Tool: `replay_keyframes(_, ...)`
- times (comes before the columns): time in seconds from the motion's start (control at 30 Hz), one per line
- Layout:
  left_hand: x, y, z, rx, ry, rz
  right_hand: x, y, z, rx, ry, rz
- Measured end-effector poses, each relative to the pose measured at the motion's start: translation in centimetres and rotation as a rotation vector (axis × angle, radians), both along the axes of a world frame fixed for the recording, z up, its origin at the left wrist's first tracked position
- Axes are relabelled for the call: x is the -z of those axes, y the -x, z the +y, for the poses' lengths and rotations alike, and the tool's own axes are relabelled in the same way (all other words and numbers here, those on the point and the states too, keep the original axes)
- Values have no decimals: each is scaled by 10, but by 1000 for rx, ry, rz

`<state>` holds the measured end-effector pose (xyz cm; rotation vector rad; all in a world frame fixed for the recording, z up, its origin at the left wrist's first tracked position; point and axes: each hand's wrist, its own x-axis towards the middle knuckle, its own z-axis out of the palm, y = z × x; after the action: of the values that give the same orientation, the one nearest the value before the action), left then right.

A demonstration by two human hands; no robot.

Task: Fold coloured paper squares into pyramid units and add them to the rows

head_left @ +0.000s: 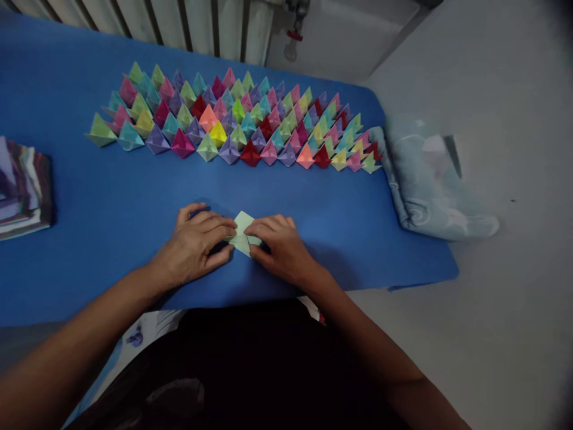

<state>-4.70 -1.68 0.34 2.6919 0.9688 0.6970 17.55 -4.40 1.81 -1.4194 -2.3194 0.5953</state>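
Observation:
A small pale green folded paper (242, 223) lies flat on the blue table (111, 209) near its front edge, one corner pointing away from me. From the left, my left hand (194, 242) pinches its left side between thumb and fingers. My right hand (280, 245) grips the right side the same way, its fingertips close to the paper's middle. The fingers cover both side corners. Beyond the hands, several rows of folded paper boats (228, 149) in green, pink, purple, red, blue and yellow stand close together.
At the far left sits a stack of folded cloth or paper (38, 191). A folded light-blue patterned cloth (416, 185) rests at the table's right edge against the wall. Behind the table are a radiator (170, 24) and a red valve handle (295, 36).

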Motion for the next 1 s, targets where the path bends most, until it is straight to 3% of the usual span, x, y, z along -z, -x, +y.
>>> replay_keyframes(0.53,2,-4,0,-39,-14,-21,8,16,1,193,45,-44)
replay_keyframes(1.0,4,-10,2,-252,131,-53,1,23,7,279,52,-64)
